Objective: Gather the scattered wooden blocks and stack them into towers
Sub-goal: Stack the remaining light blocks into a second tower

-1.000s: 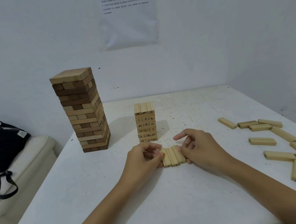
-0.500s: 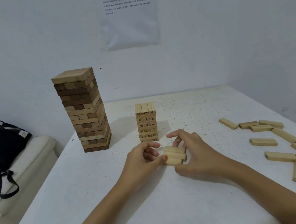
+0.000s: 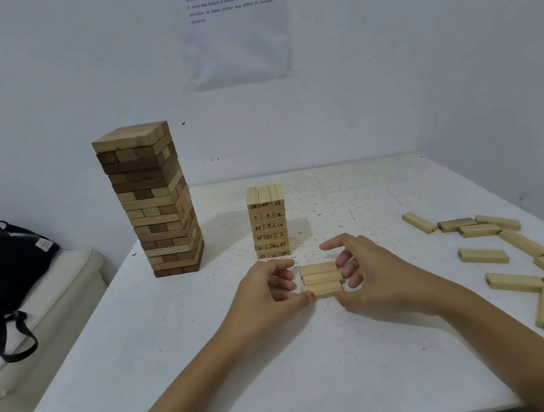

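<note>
So the left hand [image 3: 268, 295] and right hand [image 3: 384, 278] pinch three blocks [image 3: 322, 278] between them, center frame, right in front of the short numbered tower [image 3: 268, 223]. Meanwhile the loose blocks [image 3: 483, 255] sit scattered far right on the tabletop [image 3: 147, 370].

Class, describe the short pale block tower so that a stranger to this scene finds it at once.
On the white table, a tall tower of dark and light brown wooden blocks stands at the back left. Right of it stands the short tower of pale wooden blocks. Unlike its neighbour, it shows black numbers on its block ends.
</note>
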